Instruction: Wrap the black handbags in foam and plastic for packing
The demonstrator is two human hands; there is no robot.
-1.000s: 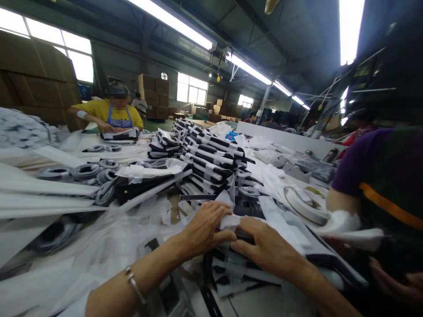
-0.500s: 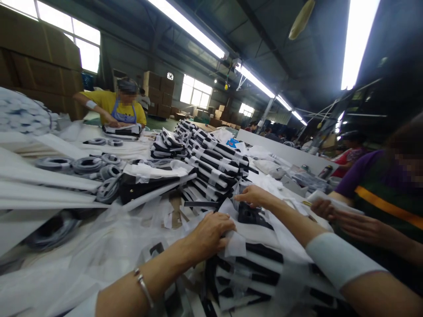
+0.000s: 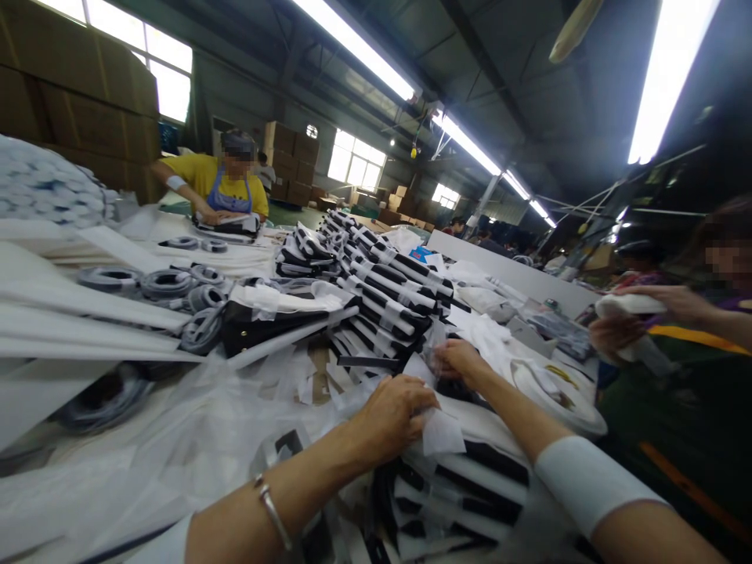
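My left hand (image 3: 395, 419), a silver bangle on its wrist, has its fingers curled on a piece of thin white paper (image 3: 443, 432) over a wrapped black-and-white item. Just beyond it, my right hand (image 3: 461, 362) pinches a thin translucent wrapping (image 3: 433, 348) beside a dark part of the item. A stack of black pieces with white wrapping (image 3: 385, 282) rises behind my hands. More striped black-and-white pieces (image 3: 470, 489) lie below them. To the left sits a black bag-like piece (image 3: 252, 325) partly covered in white.
Grey coiled rolls (image 3: 164, 283) and white sheets (image 3: 82, 305) lie on the left. A person in yellow (image 3: 235, 188) works across the table. Another person's hands (image 3: 640, 313) hold something white at the right.
The view has shifted slightly. My right hand has drawn nearer my left and now pinches the wrapping. At the right, the other person's hands have risen with the white thing.
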